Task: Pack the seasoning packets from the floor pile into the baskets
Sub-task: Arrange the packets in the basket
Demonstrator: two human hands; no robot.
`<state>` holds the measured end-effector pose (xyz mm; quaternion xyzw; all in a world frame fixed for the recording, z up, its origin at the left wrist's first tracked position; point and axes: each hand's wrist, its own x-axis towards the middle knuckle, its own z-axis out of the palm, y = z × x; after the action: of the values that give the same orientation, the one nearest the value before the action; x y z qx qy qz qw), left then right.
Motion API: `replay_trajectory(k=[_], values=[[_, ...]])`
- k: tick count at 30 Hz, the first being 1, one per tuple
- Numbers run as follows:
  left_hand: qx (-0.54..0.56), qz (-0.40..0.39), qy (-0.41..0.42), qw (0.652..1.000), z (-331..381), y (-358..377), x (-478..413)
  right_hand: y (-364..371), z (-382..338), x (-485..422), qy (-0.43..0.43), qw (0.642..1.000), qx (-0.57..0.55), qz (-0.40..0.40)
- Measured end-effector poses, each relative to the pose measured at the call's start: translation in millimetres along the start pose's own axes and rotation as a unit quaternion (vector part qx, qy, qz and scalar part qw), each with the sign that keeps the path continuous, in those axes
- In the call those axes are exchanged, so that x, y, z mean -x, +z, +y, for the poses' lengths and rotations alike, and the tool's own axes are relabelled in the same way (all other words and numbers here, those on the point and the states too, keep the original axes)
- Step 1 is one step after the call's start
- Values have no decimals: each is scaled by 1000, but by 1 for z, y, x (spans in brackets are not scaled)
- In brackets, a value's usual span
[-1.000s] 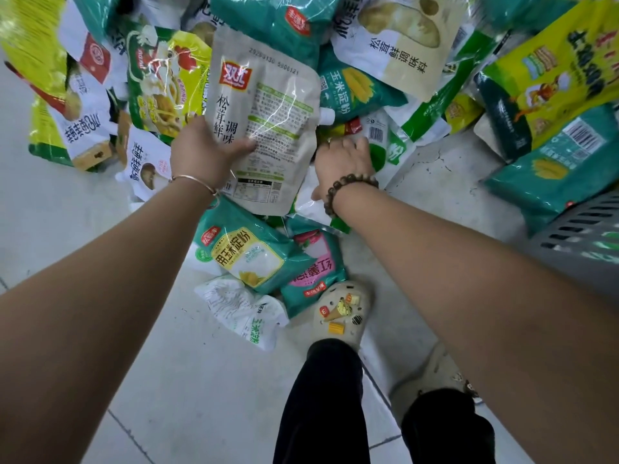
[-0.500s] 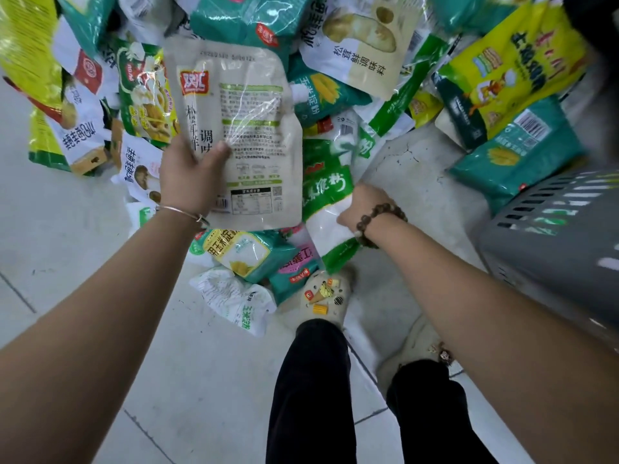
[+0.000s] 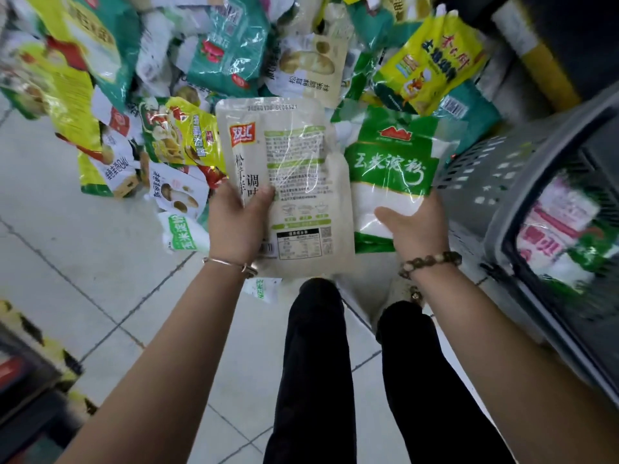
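Beige packet (image 3: 294,169) in grip of left hand (image 3: 234,226), green packet (image 3: 388,162) likewise in right hand (image 3: 415,229)

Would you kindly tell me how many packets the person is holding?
2: a beige packet in the left hand, a green-and-white packet in the right hand; another behind either could be hidden.

The pouch (image 3: 291,182) at centre is beige with a red logo, pale green bands and black print. The bag (image 3: 388,169) right of it is green over white, with white script and a red crest. The basket (image 3: 485,182) at right is grey, patterned with small slots. A yellow packet (image 3: 432,65) shows at upper right and teal packets (image 3: 231,45) at top centre. The floor (image 3: 67,229) is pale grey tile, and the trousers (image 3: 315,363) are black.
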<state>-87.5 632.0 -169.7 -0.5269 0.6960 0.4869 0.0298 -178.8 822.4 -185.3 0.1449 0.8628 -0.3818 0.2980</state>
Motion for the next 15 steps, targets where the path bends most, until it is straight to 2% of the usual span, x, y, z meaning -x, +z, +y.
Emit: replay_trajectory(k=[3, 8, 15], values=[[11, -28, 26, 999, 38, 6, 29, -42, -11, 17, -10, 999, -12, 42], [21, -76, 38, 996, 92, 34, 72, -117, -16, 33, -28, 978, -138, 150], [-2, -153, 75, 985, 141, 114, 123, -217, 39, 31, -8, 960, -156, 230]])
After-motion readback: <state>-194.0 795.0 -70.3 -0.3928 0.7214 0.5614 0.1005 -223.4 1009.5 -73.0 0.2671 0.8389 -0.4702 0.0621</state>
